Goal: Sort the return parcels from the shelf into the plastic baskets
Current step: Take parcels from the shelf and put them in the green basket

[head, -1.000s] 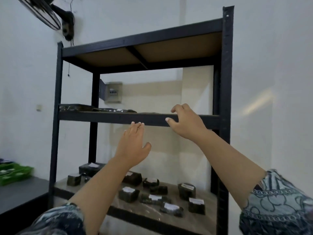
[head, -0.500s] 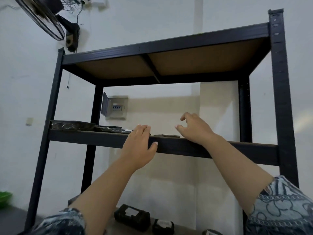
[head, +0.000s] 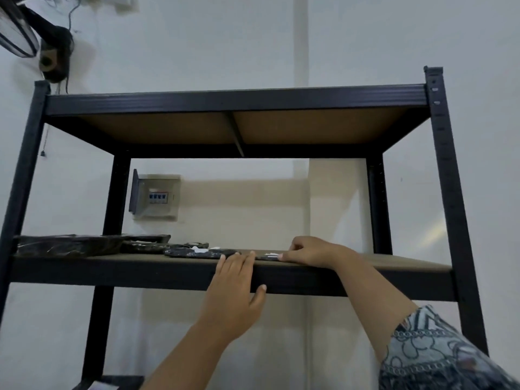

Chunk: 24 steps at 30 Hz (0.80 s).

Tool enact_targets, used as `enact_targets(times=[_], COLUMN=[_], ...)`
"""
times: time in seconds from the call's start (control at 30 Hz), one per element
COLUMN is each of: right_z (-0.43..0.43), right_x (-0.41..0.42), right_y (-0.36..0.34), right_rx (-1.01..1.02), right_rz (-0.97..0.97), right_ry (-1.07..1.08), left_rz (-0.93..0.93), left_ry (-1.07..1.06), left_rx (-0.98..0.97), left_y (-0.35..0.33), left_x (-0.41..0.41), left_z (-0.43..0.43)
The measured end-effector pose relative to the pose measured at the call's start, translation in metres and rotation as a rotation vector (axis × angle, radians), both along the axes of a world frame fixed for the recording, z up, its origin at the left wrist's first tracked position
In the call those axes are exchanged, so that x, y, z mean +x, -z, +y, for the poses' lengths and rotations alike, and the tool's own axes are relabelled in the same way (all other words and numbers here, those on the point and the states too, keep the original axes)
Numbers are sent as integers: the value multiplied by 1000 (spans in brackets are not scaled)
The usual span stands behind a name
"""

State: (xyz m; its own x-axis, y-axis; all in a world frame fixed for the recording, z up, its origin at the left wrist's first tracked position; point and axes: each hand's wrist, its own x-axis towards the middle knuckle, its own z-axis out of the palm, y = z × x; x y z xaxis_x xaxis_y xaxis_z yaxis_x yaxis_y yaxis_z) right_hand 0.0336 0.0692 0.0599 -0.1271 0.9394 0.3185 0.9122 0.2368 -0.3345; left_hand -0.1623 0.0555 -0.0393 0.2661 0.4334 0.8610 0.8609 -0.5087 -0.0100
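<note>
- The fingers (head: 284, 258) of the right hand (head: 311, 252) are curled and pressed down on a thin flat parcel (head: 267, 256) with a white label, at the front edge of the middle shelf (head: 140, 273); whether it is actually pinched cannot be told.
- The left hand (head: 235, 301) is laid open against the shelf's front rail, fingers spread and reaching just over the edge, with nothing held.
- The parcel is judged light and limp, a slim dark plastic mailer with a slick skin; sliding it off the edge and pinching it at the overhang would seem the safest hold.
- Just to the left, another flat speckled parcel (head: 197, 253) lies beside it, and further left 2 or 3 bulkier black-wrapped parcels (head: 64, 244) are stacked near the left post.
- The neighbouring mailer could be dragged along if the 2 overlap; that cannot be told here.
- Behind the shelf a breaker box (head: 157, 197) is fixed to the wall, and a wall fan (head: 17, 32) hangs at top left; neither stands in the way.
- No plastic baskets are visible.
</note>
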Motion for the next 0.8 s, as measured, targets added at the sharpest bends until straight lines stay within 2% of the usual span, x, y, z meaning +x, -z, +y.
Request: enact_targets(times=[0.23, 0.37, 0.53, 0.63, 0.8], right_z=[-16, -32, -70, -95, -141], right_x=[9, 14, 24, 36, 62], right_y=[7, 20, 40, 56, 93], right_rx=[155, 348, 500, 578, 607], right_rz=[158, 234, 130, 130, 33], right_ry=[-57, -68, -5, 32, 124], left_rz=[7, 36, 20, 20, 41], left_ry=[52, 56, 86, 134, 272], left_rx=[29, 13, 4, -33, -87], left_y=[1, 1, 13, 32, 72], left_x=[-4, -5, -5, 4, 38], left_z=[-3, -5, -12, -26, -53])
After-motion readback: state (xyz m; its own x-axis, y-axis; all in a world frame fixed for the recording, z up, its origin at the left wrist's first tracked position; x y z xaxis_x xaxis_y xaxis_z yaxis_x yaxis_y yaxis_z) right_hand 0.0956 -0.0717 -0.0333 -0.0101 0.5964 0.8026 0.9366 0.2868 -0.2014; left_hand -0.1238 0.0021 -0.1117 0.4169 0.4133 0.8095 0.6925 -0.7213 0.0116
